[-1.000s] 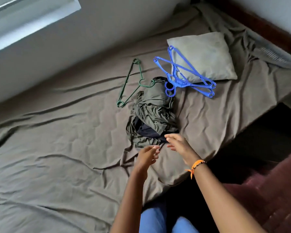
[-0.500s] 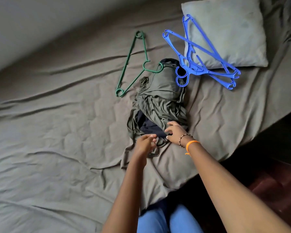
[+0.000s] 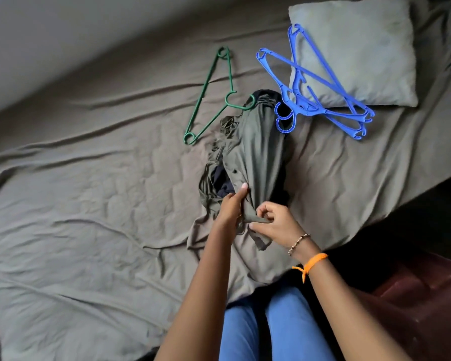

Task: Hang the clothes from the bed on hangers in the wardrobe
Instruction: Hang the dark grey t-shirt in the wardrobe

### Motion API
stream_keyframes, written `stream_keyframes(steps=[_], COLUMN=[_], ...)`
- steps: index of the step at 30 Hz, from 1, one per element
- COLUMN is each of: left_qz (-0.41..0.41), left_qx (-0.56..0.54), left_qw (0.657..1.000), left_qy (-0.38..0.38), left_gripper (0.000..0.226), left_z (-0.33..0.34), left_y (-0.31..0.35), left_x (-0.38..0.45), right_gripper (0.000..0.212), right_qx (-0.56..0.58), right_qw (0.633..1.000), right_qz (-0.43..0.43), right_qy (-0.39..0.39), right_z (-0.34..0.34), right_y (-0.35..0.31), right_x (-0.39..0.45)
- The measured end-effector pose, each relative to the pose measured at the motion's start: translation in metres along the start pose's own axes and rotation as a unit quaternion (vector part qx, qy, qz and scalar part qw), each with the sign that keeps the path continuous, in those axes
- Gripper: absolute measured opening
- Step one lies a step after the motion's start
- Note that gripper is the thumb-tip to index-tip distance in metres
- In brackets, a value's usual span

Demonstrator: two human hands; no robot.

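On the bed, my left hand and right hand both pinch the olive garment; I should lift slowly, leaving the dark cloth beneath.

Bare arms, blue trousers, a beaded bracelet and an orange wristband on the right wrist.

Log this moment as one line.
left hand: grips olive garment | right hand: pinches its edge | green hanger, blue hangers: untouched
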State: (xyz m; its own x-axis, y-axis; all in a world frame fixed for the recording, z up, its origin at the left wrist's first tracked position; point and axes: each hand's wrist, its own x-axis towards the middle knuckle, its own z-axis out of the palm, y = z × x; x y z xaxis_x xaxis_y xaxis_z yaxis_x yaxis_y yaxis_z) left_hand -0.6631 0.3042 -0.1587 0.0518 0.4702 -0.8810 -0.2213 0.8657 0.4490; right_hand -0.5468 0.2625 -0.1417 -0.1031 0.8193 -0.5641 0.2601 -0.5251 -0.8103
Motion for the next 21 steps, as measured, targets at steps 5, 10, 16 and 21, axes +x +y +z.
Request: stream_keyframes(steps=[5,10,16,21], left_qz=[0.057,0.230,0.308,0.395], left_qx=[0.023,0.062,0.269,0.255], left_qw=[0.998,0.967,0.881,0.880], left_qy=[0.033,-0.091,-0.238,-0.068], left_gripper=[0.028,0.063,0.048,0.044], left_z=[0.041,0.100,0.125,0.112], left_y=[0.016,0.021,0.023,0.086], left_x=[-0.034,-0.080,-0.132,-0.150], right_gripper=[0.024,0.013,0.016,0.014], right_qx=[-0.015,0.089,0.066,0.172], right_qw=[0.980,0.980,0.969,0.962], right_qz=[0.068,-0.004,-0.001,-0.115], right_qy=[-0.185,0.178,0.237,0.179], right_z=[-0.053,-0.097,-0.136,-0.160], right_y=[-0.013,-0.056,-0.118,-0.175], right_x=[-0.040,-0.022,-0.014,-0.045])
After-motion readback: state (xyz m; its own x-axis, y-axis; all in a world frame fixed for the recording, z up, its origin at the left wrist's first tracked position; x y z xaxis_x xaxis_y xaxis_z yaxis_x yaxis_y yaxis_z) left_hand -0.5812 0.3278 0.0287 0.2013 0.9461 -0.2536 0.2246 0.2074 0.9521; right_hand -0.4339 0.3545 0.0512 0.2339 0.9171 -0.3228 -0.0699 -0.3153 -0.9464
